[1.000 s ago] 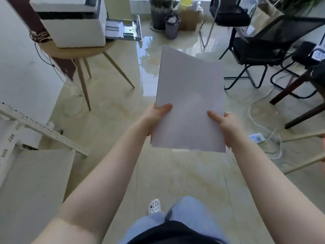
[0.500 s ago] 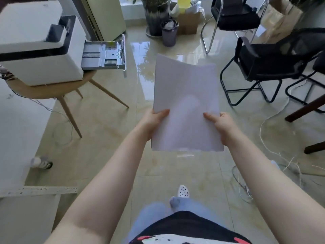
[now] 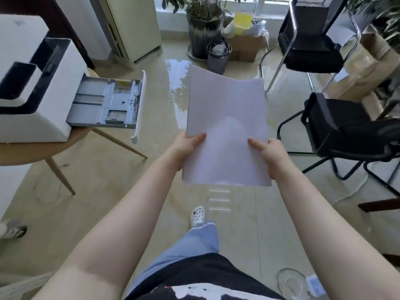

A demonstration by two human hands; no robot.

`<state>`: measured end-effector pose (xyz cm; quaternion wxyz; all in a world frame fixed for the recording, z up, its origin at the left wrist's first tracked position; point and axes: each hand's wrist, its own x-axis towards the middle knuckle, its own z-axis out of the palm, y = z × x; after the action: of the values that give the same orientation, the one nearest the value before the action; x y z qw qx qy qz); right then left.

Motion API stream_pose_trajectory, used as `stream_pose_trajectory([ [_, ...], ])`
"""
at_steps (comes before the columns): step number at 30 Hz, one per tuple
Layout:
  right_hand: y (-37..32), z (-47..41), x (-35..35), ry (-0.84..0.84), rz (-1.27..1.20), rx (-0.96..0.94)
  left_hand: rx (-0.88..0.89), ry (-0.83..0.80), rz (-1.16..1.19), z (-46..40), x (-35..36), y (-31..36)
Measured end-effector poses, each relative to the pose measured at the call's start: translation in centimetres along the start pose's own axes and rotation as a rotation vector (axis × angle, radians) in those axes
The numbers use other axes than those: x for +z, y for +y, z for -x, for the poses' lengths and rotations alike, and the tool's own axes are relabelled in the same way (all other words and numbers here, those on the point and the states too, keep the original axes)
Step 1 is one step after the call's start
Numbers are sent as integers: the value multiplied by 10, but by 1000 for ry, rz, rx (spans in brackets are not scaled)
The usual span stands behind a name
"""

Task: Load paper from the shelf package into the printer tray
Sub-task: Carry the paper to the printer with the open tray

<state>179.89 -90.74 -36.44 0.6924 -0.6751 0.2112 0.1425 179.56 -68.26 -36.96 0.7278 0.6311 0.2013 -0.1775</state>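
Note:
I hold a thin stack of white paper (image 3: 226, 118) out in front of me above the floor, its far edge curling up. My left hand (image 3: 186, 148) grips its lower left edge and my right hand (image 3: 269, 156) grips its lower right edge. The white printer (image 3: 32, 94) sits at the left on a round wooden table (image 3: 71, 137). Its grey paper tray (image 3: 108, 102) is pulled out toward the right and holds no paper. The paper is to the right of the tray, apart from it.
Two black chairs (image 3: 346, 131) stand at the right on the glossy tile floor. A small bin (image 3: 218, 54), a potted plant (image 3: 201, 24) and a cardboard box (image 3: 246, 45) stand at the back. Cables (image 3: 292, 282) lie on the floor at the lower right.
I have walked toward the printer: the printer and its open tray have come closer and lower at the left. Both hands keep the same grip on the paper.

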Motion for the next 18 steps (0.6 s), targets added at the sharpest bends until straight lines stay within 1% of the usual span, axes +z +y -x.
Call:
stream_pose_trajectory([
  [5,-69,-99,9,23,-4,0,2,-8,-36,-106,13,74],
  [12,-161,-243,26,-54,21,-39,64,13,46,-237,27,159],
  [15,-189,-313,40,-115,67,-33,87,69,76,-292,27,184],
  [18,-218,-379,59,-167,152,-3,51,156,122,-338,22,206],
])
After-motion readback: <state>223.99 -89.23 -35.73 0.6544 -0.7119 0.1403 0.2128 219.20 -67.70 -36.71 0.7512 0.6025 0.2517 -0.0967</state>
